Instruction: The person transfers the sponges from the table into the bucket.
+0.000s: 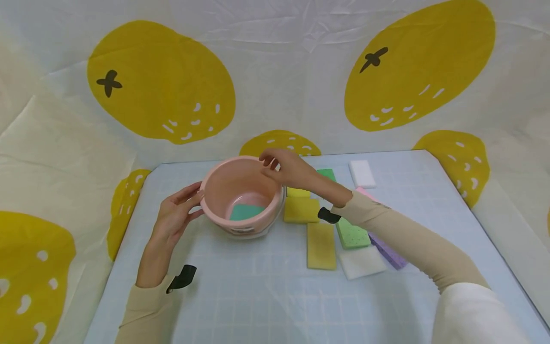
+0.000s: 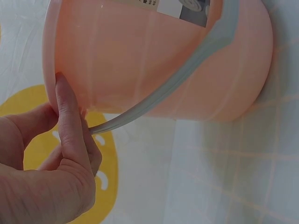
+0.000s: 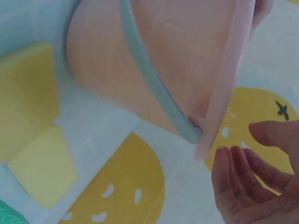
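Note:
A pink bucket (image 1: 240, 222) with a pale grey handle (image 2: 173, 86) stands upright on the table, left of centre. Inside, on its bottom, lies a flat teal sponge (image 1: 246, 212). My left hand (image 1: 172, 215) pinches the bucket's rim on the left side, its fingers close to the handle in the left wrist view. Over the rim's far right side hovers my right hand (image 1: 290, 167); the right wrist view shows its fingers loosely bent, apart from the rim, with nothing between them. Yellow sponges (image 1: 301, 210) lie just right of the bucket.
Farther right lie a tan-yellow sponge (image 1: 321, 246), a light green one (image 1: 353, 234), a purple one (image 1: 388, 251) and a white one (image 1: 363, 263). Another white block (image 1: 362, 174) sits near the back edge, with a green sponge (image 1: 327, 174) partly behind my right arm.

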{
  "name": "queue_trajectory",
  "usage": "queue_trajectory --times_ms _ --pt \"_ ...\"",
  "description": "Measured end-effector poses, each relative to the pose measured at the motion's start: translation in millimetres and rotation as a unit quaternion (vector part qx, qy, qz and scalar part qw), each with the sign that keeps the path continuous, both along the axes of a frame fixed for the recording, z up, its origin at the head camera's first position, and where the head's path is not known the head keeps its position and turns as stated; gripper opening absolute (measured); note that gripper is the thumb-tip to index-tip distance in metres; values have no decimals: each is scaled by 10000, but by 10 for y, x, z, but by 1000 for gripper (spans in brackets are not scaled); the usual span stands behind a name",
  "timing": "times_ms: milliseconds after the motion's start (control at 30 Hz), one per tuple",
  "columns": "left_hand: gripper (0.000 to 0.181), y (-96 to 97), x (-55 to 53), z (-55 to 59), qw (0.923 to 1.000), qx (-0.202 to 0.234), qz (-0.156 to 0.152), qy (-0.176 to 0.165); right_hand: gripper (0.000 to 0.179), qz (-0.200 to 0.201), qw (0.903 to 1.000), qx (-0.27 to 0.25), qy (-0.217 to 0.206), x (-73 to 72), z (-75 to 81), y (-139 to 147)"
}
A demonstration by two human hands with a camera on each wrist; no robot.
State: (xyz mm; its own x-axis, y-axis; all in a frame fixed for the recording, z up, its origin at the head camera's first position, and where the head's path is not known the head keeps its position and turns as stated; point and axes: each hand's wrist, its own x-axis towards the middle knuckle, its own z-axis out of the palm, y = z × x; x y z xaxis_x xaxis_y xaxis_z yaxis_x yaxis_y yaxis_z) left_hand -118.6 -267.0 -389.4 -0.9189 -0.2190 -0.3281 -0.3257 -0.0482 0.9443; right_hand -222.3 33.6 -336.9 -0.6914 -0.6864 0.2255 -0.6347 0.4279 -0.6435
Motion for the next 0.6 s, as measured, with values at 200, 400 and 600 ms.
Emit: queue_trajectory --times_ms 200,400,600 --pt "61 4 6 8 10000 -24 -2 -24 31 -298 9992 -243 -116 8 -14 166" --pt "59 3 5 -1 10000 38 2 31 28 -546 9973 -404 -272 -6 -73 337" --pt "58 8 1 -11 10000 32 70 16 29 -776 9949 -521 -367 -42 -169 538"
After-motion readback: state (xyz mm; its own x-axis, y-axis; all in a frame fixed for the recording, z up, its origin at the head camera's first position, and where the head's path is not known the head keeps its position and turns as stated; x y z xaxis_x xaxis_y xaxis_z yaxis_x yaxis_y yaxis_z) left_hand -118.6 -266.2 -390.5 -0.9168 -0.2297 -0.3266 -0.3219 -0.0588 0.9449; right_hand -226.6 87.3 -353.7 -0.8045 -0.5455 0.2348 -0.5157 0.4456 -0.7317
